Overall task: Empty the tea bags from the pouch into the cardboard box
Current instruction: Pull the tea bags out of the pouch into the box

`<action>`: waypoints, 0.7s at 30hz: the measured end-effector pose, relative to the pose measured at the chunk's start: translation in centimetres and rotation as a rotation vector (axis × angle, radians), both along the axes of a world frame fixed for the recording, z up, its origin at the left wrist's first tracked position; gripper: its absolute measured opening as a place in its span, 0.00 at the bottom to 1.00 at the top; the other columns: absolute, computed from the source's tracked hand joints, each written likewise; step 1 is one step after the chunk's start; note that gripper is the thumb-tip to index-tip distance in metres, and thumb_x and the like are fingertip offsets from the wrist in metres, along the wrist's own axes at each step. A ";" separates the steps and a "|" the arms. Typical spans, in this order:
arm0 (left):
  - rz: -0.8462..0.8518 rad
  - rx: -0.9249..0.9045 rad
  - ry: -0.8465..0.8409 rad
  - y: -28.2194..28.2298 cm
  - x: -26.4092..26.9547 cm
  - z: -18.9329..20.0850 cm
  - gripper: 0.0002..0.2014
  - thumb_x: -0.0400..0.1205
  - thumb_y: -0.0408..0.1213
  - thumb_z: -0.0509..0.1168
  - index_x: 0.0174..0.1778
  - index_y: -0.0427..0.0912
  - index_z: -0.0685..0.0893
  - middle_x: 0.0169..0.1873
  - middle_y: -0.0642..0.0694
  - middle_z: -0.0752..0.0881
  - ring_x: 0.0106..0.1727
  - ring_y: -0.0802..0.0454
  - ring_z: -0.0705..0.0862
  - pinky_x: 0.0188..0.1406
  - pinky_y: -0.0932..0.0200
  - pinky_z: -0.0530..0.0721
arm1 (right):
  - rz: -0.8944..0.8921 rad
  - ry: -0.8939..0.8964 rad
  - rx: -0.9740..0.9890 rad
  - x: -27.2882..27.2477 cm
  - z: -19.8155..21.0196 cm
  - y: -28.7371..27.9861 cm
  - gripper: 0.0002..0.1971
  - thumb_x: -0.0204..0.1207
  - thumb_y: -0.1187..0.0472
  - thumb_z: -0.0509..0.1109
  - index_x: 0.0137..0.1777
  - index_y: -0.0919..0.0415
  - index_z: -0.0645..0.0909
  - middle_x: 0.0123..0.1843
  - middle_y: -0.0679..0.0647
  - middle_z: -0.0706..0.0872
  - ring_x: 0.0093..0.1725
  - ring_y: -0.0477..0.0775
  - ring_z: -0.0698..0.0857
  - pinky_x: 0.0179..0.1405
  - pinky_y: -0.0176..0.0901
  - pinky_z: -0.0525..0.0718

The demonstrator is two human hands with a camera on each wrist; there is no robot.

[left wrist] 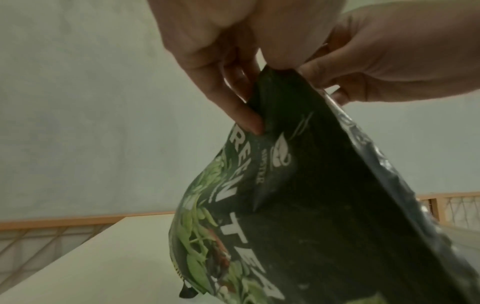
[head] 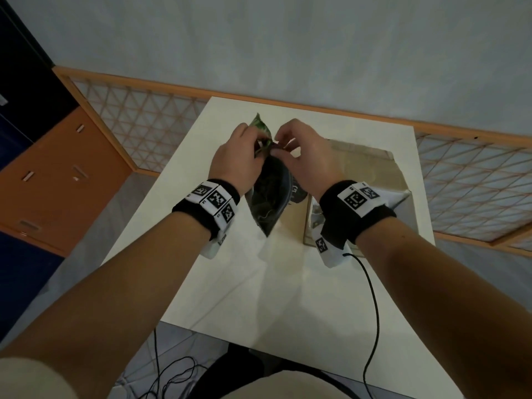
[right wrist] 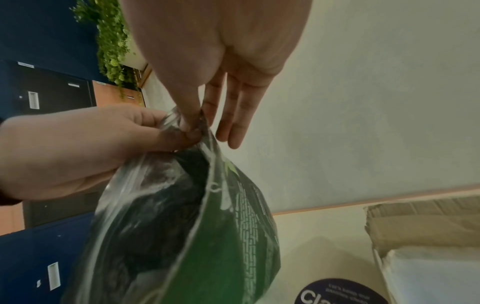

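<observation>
left hand [head: 234, 156] and right hand [head: 302, 156] each pinch the top edge of the dark green printed foil tea pouch [head: 267, 197], held upright above the white table [head: 259, 283]. the open brown cardboard box [head: 359, 174] sits at three o'clock. a sharp tear could scatter bags outside it.

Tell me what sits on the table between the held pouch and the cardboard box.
A dark round label or lid with white lettering lies between the pouch and the cardboard box; the right wrist view shows it best.
</observation>
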State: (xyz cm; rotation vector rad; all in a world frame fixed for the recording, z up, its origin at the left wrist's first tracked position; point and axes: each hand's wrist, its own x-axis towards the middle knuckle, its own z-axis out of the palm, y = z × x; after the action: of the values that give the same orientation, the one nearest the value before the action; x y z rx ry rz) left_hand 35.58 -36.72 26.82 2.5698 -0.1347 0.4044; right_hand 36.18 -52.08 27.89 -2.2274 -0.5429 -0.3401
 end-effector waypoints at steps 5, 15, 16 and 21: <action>0.040 -0.055 0.000 0.4 0.3 -0.3 0.12 0.87 0.44 0.65 0.57 0.39 0.82 0.56 0.41 0.81 0.51 0.39 0.84 0.50 0.47 0.80 | -0.007 0.185 -0.034 -1.9 -3.3 -0.8 0.20 0.68 0.62 0.76 0.49 0.56 0.66 0.47 0.49 0.76 0.42 0.55 0.82 0.40 0.53 0.85; 0.011 -0.033 0.031 0.7 -0.3 0.8 0.10 0.82 0.42 0.71 0.53 0.44 0.80 0.55 0.46 0.83 0.51 0.42 0.84 0.45 0.53 0.78 | -0.333 0.295 -0.017 -2.2 -6.1 -3.5 0.04 0.80 0.59 0.65 0.51 0.58 0.75 0.43 0.52 0.82 0.41 0.57 0.82 0.36 0.47 0.78; 0.009 -0.026 0.047 0.6 -0.4 1.0 0.10 0.80 0.41 0.72 0.53 0.44 0.80 0.54 0.46 0.83 0.50 0.42 0.83 0.45 0.52 0.79 | -0.343 0.281 0.005 -2.2 -6.0 -3.6 0.03 0.80 0.59 0.66 0.49 0.57 0.75 0.43 0.51 0.83 0.40 0.56 0.82 0.36 0.50 0.81; 0.028 0.014 0.064 0.0 -0.6 1.2 0.09 0.81 0.39 0.71 0.52 0.43 0.78 0.53 0.45 0.83 0.49 0.41 0.82 0.42 0.53 0.74 | -0.364 0.140 0.000 -2.9 -5.7 -3.5 0.08 0.76 0.63 0.71 0.45 0.59 0.72 0.44 0.50 0.76 0.36 0.50 0.74 0.37 0.46 0.77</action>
State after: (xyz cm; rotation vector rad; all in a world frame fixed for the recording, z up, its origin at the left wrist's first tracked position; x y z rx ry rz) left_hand 35.00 -36.76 27.98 2.5982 -0.0791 0.3321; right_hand 33.32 -55.53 22.16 -2.3254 -0.0600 -0.3645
